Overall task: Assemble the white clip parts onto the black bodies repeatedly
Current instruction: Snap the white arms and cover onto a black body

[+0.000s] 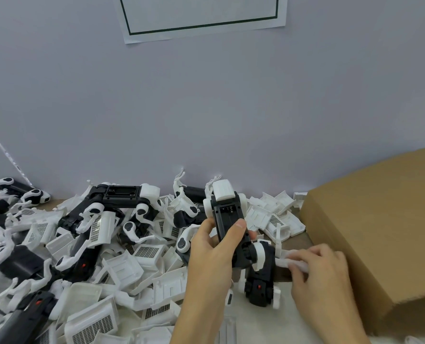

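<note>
My left hand [212, 254] grips a black body [227, 220] held upright above the table, thumb across its front. White parts sit on its top end and sides. My right hand [320, 271] reaches to a white clip part [284, 263] lying on the table just right of the body's lower end, fingers curled around it. Another black body [260, 291] with a red switch lies below the held one.
A big heap of white clip parts [122, 269] and black bodies [118, 194] covers the table's left and middle, up against the grey wall. A brown cardboard box [380, 219] stands at the right. A paper sheet [201, 16] hangs on the wall.
</note>
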